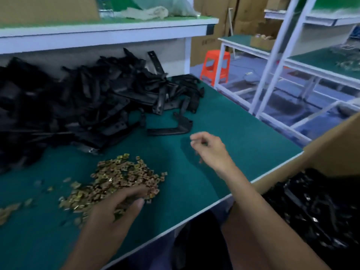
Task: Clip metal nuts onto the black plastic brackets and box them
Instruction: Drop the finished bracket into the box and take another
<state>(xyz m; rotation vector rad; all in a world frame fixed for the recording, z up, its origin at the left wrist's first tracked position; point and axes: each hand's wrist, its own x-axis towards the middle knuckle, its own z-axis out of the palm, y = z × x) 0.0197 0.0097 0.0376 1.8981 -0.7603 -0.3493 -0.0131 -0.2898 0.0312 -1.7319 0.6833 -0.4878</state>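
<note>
Your left hand (pixel 116 209) pinches up nuts (pixel 120 174); right hand (pixel 207 147) hovers curled, contents unclear. Likely next: grasp the bracket (pixel 169 129).

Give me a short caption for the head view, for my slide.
Left hand reaches into metal nuts; right hand hovers near a lone black bracket.

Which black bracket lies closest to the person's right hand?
The lone angled bracket lying flat on the green mat, apart from the big heap, just beyond the right hand.
</note>
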